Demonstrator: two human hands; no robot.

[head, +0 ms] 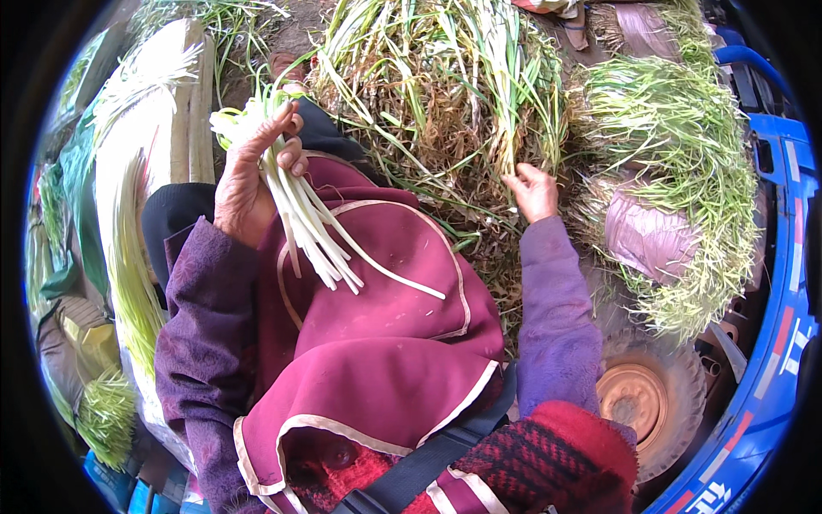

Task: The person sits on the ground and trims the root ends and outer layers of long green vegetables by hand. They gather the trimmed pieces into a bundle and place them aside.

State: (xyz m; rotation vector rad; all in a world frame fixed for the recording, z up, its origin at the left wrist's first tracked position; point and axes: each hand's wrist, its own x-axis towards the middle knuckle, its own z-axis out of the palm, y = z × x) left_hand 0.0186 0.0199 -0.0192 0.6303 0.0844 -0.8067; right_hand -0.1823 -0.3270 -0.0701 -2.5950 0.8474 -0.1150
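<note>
My left hand (247,167) is closed around a bunch of trimmed pale stalks (314,231), which look like garlic or chive stems. Their white ends hang over my maroon apron (385,283), while the greener, curled ends stick out above the fingers. To the right, my right hand (538,193) reaches into a big heap of untrimmed green stalks (443,83) with brown, withered leaves. Its thumb and forefinger pinch the lower end of a stalk (508,138) at the heap's near right edge; the exact grip is small in view.
Long pale stalks (131,270) lie on a white-covered bench (122,148) at my left. Bundled greens with a pink wrap (652,234) stand at the right, near a vehicle wheel (632,405) and a blue vehicle frame (780,308). Another bundle (106,417) is at lower left.
</note>
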